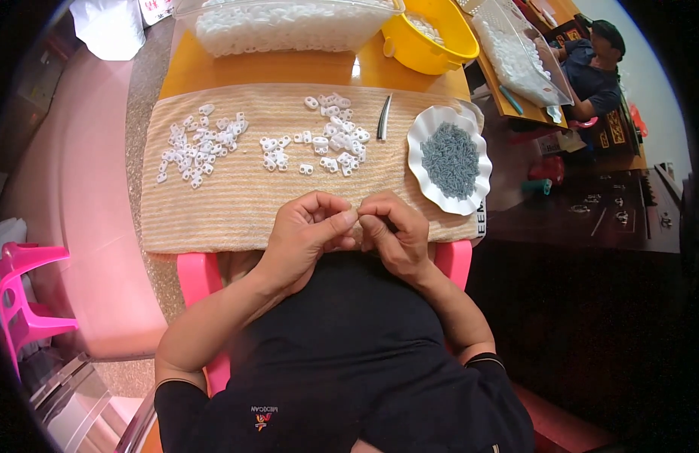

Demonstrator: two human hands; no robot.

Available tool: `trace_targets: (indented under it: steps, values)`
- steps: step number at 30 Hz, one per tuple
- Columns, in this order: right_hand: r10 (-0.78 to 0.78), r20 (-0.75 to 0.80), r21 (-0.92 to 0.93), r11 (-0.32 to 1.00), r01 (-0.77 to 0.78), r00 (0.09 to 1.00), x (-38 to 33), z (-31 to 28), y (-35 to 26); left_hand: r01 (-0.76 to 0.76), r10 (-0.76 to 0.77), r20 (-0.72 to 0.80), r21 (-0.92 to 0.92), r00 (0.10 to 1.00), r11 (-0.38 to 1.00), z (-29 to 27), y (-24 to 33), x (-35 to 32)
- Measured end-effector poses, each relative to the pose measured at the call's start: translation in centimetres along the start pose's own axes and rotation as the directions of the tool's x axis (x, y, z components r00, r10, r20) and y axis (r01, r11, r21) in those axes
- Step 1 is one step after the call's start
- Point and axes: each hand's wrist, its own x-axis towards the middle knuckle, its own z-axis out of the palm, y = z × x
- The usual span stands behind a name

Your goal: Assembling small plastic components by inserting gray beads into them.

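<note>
My left hand (313, 228) and my right hand (392, 230) meet fingertip to fingertip over the near edge of a striped tan towel (236, 226). Both are closed in a pinch; whatever sits between the fingers is too small to make out. Beyond them lies a loose pile of small white plastic pieces with holes (342, 136), and a second pile of such pieces (200, 147) spreads to the left. On the right, a white wavy-rimmed dish (423, 192) holds many thin grey pieces like tiny springs (450, 160). A slim pointed tool, dark and silvery (384, 117), rests between pile and dish.
At the table's far side stand a clear bin of white pieces (289, 30) and a yellow basin (417, 53). A co-worker (595, 72) sits at the far right by another clear bin (515, 60). A pink stool (32, 294) stands on the floor at left.
</note>
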Motion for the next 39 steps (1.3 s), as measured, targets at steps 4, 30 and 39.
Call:
trace_targets:
  steps: [4,30,39]
  values:
    - [0.09,-0.045,0.088,0.992,-0.086,0.995,-0.2,0.0,0.4,0.014,-0.015,-0.024,-0.06,1.0,0.998,0.1,0.2,0.0]
    - [0.117,-0.008,0.063,0.991,-0.116,0.993,0.1,-0.3,0.9,0.037,-0.039,-0.067,-0.032,0.997,0.999,0.0,0.0,0.0]
    - [0.12,0.0,0.081,0.99,-0.119,0.993,0.2,-0.2,0.5,0.035,-0.036,-0.045,-0.03,0.998,0.999,0.0,0.0,-0.1]
